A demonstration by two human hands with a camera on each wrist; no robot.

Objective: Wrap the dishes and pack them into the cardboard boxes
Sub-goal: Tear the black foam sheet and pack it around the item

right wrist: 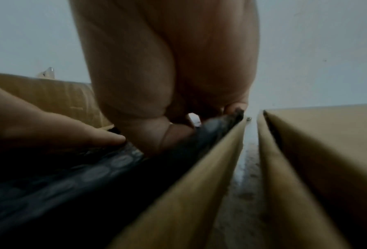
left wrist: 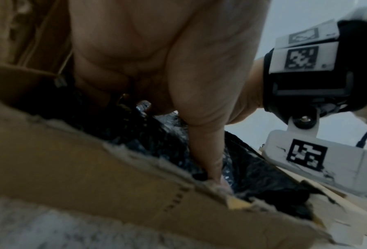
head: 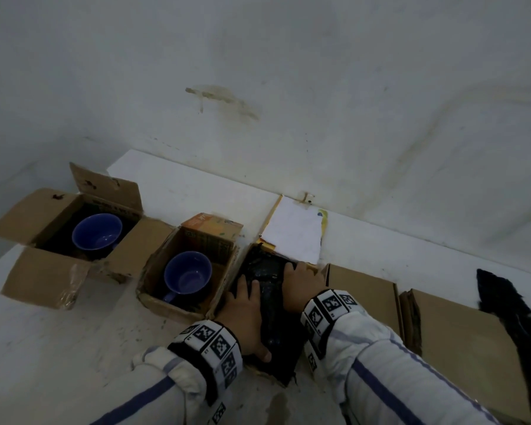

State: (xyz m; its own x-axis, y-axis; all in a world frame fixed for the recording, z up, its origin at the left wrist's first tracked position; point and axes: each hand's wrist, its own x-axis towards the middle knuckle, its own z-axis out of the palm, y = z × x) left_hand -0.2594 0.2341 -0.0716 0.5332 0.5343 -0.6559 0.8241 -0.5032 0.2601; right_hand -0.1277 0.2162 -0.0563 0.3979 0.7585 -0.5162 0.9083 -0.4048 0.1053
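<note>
A bundle wrapped in black bubble wrap lies in an open cardboard box whose white lid stands up at the back. My left hand lies flat on the bundle's left side, and its thumb pushes the wrap down along the box's near wall. My right hand presses on the far right part of the bundle, fingertips at the wrap's far edge. What is inside the wrap is hidden. Two blue cups sit unwrapped in two open boxes to the left.
The left box and the middle box stand with flaps spread on the white table. Two closed cardboard boxes lie to the right, close beside the packed box. A loose black piece of wrap lies at the far right. The wall runs directly behind.
</note>
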